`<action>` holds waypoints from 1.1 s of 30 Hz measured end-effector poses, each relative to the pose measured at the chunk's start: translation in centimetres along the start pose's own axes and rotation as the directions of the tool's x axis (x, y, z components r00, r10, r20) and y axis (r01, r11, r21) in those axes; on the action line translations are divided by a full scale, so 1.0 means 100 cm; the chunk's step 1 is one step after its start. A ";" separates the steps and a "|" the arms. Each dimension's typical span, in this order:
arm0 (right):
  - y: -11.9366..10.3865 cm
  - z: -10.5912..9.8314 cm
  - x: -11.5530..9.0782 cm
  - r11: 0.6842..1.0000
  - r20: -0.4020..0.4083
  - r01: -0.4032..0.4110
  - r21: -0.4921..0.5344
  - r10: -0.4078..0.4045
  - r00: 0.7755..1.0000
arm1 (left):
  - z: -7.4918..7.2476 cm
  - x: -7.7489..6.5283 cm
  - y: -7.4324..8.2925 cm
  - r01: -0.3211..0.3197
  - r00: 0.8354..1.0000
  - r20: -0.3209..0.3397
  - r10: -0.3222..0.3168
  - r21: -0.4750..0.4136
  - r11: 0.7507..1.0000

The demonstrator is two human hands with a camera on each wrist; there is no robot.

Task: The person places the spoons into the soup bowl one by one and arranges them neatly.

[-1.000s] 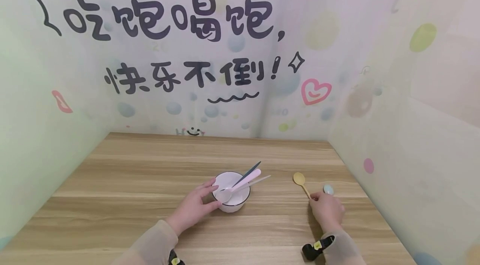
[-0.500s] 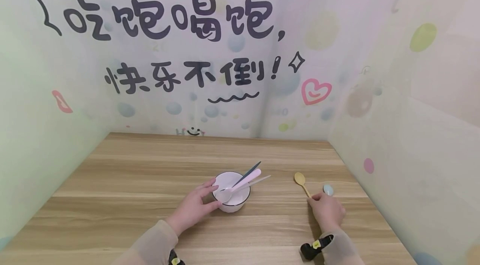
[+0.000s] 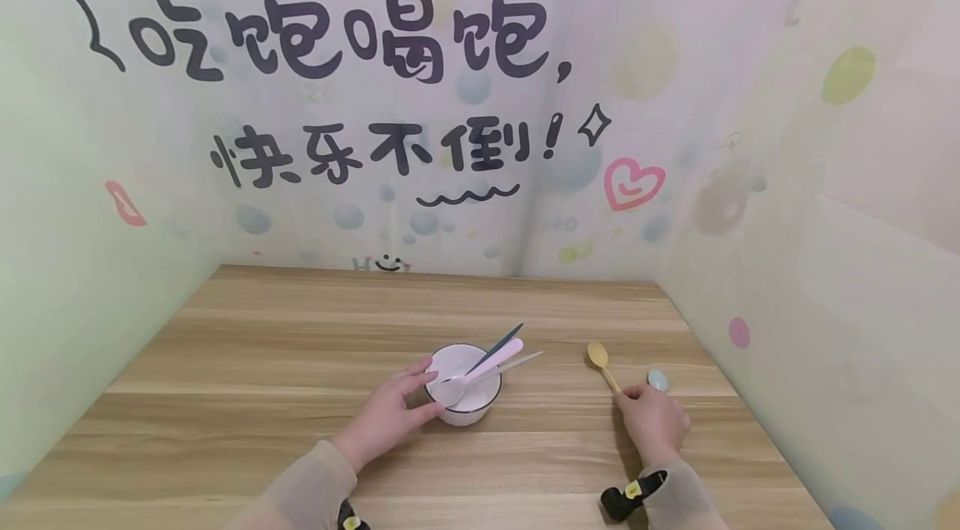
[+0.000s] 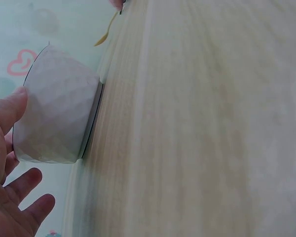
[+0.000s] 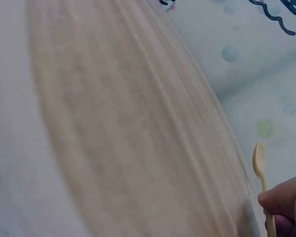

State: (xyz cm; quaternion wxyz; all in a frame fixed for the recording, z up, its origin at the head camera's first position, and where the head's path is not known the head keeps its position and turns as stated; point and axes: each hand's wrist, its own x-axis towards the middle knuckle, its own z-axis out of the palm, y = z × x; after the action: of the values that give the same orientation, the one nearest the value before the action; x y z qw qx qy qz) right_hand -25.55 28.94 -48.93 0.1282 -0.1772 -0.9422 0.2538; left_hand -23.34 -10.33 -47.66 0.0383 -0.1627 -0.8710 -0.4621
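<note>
In the head view a white bowl point(image 3: 459, 417) with a dark rim stands on the table. My left hand point(image 3: 390, 413) holds its left side, thumb at the near rim and fingers at the far rim. The left wrist view shows the thumb against the faceted bowl wall point(image 4: 59, 108), other fingers spread below. Inside the bowl lean a pink-handled spoon point(image 3: 498, 358), a dark blue handle point(image 3: 497, 347) and a thin pale handle point(image 3: 522, 362). On the right, my right hand point(image 3: 654, 422) pinches the handle of a yellow spoon point(image 3: 597, 355), whose head points away from me.
A light blue oval piece point(image 3: 657, 381) shows just beyond the right hand, the rest of it hidden. The wooden table point(image 3: 300, 347) is bounded by a lettered back wall point(image 3: 375, 213) and side walls point(image 3: 825, 330).
The yellow spoon's head has turned and shifted very slightly, and the right hand has edged a little left. The left hand and bowl stay put.
</note>
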 end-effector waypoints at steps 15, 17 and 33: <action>-0.012 -0.010 0.000 0.998 0.028 0.037 0.051 -0.038 0.999 | 0.000 0.000 -0.001 0.013 1.000 0.007 -0.012 -0.011 1.000; -0.015 -0.013 0.000 0.998 0.037 0.040 0.052 -0.042 0.998 | 0.000 0.000 -0.001 0.012 1.000 0.006 -0.012 -0.010 1.000; -0.033 -0.023 0.000 0.993 0.043 0.089 0.073 -0.092 0.995 | -0.001 0.000 0.002 0.006 1.000 0.008 -0.006 0.002 1.000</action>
State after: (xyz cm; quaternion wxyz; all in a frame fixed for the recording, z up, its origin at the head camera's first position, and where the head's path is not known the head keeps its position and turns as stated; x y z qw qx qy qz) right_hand -25.69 27.29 -45.28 0.1239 -0.1239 -0.9424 0.2849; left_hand -23.25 -10.34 -47.47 0.0336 -0.1617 -0.8720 -0.4608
